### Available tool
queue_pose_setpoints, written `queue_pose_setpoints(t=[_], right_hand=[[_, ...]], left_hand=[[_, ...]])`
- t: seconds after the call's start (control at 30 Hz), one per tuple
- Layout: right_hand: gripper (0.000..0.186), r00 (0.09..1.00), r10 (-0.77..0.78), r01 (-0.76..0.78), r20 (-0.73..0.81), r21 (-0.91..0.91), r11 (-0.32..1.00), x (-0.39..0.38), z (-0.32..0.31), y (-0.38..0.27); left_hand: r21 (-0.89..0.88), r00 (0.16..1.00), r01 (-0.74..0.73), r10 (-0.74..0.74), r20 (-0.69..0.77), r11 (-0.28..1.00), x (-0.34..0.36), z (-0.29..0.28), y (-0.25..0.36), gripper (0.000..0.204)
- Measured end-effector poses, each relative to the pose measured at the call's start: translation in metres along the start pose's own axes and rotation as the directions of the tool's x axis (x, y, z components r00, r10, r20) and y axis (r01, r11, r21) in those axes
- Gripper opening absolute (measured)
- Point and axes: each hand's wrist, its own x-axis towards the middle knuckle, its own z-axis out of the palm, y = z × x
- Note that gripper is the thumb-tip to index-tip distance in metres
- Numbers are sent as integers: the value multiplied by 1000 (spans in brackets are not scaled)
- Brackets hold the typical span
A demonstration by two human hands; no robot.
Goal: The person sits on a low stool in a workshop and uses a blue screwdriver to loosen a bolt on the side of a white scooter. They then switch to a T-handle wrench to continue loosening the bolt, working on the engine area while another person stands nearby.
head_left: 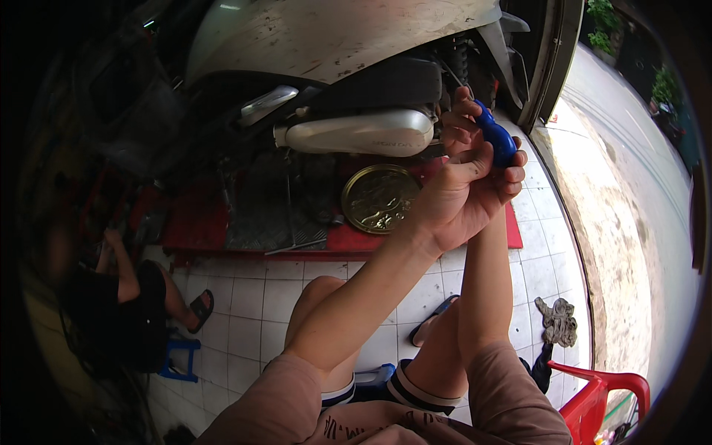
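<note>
1. Work status: Work at the rear of the motor scooter (pixel 337 41) was judged to be in progress, with 2 bare hands raised to it.
2. Handle position: The blue contoured handle (pixel 499 141) was held in the air, just below the rear shock absorber (pixel 460 63) in the view. Any working end was not visible.
3. Left grip (pixel 473 189): The thumb and fingers were closed around the lower part of the handle, palm turned upward.
4. Right grip (pixel 460 122): The fingers were curled beside the upper part. The palm was hidden, so whether they clasped the handle could not be determined.
5. Completed: The light body panel and the silver elongated cover (pixel 360 135) were in place. No other finished step could be confirmed.
6. Remaining: The handle had not been set down; the extent of the outstanding work could not be judged.
7. Container: 1 round gold-coloured tray (pixel 345 200) lay on the low red tabletop (pixel 194 226), beneath the silver cover in the view. Its interior showed bright, irregular reflections; its contents were too indistinct to identify.
</note>
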Motion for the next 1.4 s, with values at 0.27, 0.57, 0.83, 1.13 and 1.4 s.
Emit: queue_pose_setpoints(t=[0.27, 0.57, 0.83, 1.13, 1.4], right_hand=[[39, 992, 126, -126, -23, -17, 992, 1, -5, -28], [44, 981, 155, -185, -116, -323, 928, 8, -10, -24], [43, 961, 275, -275, -4, 29, 961, 3, -23, -34], [43, 828, -173, -139, -534, -493, 859, 5, 6, -28], [44, 842, -257, -299, -474, -806, 510, 2, 28, -33]], left_hand=[[426, 972, 114, -13, -234, 898, -9, 12, 22, 23], [454, 964, 32, 92, -249, 890, -11, 13, 22, 25], [327, 945, 40, 70, -320, 944, -5, 19, 14, 26], [968, 876, 38, 458, -152, 249, -10, 30, 14, 32], [664, 947, 77, 154, -282, 744, -15, 19, 19, 27]])
